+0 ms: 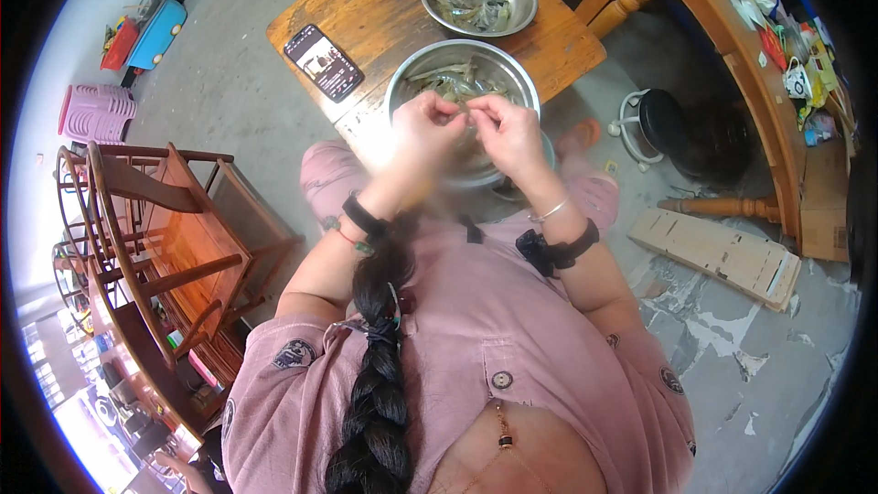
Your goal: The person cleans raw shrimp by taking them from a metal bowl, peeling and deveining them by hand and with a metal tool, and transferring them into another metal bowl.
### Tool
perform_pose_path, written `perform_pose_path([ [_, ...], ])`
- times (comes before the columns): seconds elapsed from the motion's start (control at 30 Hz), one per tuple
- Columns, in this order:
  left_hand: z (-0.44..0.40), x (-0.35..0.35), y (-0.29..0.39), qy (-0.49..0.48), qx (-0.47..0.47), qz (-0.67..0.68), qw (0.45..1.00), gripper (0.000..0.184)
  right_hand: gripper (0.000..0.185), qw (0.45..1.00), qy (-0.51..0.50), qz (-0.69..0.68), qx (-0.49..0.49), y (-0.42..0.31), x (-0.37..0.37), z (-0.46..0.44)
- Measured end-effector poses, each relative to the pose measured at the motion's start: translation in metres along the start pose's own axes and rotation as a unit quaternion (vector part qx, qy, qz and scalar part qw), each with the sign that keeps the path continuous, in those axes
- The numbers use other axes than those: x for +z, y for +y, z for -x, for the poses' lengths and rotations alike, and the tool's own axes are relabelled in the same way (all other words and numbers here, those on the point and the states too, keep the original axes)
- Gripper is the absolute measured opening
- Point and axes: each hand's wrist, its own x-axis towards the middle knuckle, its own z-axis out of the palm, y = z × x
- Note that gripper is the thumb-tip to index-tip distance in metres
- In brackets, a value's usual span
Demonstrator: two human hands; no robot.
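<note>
Both hands meet over a steel bowl (526,82) of shrimp at the near edge of the wooden table. My left hand (428,126) has its thumb and fingers pinched together. Close beside it, my right hand (508,131) is pinched too, its fingertips nearly touching the left ones. Something small and pale seems to be between the fingertips, too small to make out. Grey, raw-looking shrimp (457,82) lie in this bowl. Behind it stands a second steel bowl (529,2) with more shrimp (471,9). Below my hands, another rim shows, partly hidden.
A lit phone (323,62) lies on the wooden table (366,0), left of the bowls. A wooden chair (183,247) stands at left, near pink stacked stools (98,113). To the right are a black-seated stool (660,121), a flat cardboard box (718,252) and a cluttered desk (732,46).
</note>
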Motion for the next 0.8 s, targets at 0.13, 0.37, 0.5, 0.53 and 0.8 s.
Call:
perform_pose_path([
  [0.13, 0.0, -0.002, -0.004, -0.007, -0.006, 0.007, 1.0, 0.014, 0.013, 0.993, -0.029, -0.091, 0.065, 0.003, 0.0, 0.0],
  [0.37, 0.004, -0.004, 0.004, -0.019, -0.025, 0.109, 0.993, 0.012, 0.016, 0.948, -0.077, -0.262, 0.163, 0.013, -0.004, -0.003],
  [0.5, 0.003, -0.006, 0.003, -0.015, -0.023, 0.057, 0.998, 0.011, 0.017, 0.919, -0.088, -0.313, 0.222, 0.007, -0.007, -0.002],
  [0.53, 0.002, -0.005, -0.001, -0.008, -0.003, 0.039, 0.999, 0.011, 0.017, 0.919, -0.089, -0.312, 0.222, 0.007, -0.007, -0.002],
  [0.8, 0.001, -0.005, -0.004, 0.002, 0.047, -0.01, 0.999, 0.013, 0.017, 0.895, -0.11, -0.358, 0.242, 0.004, -0.011, -0.005],
])
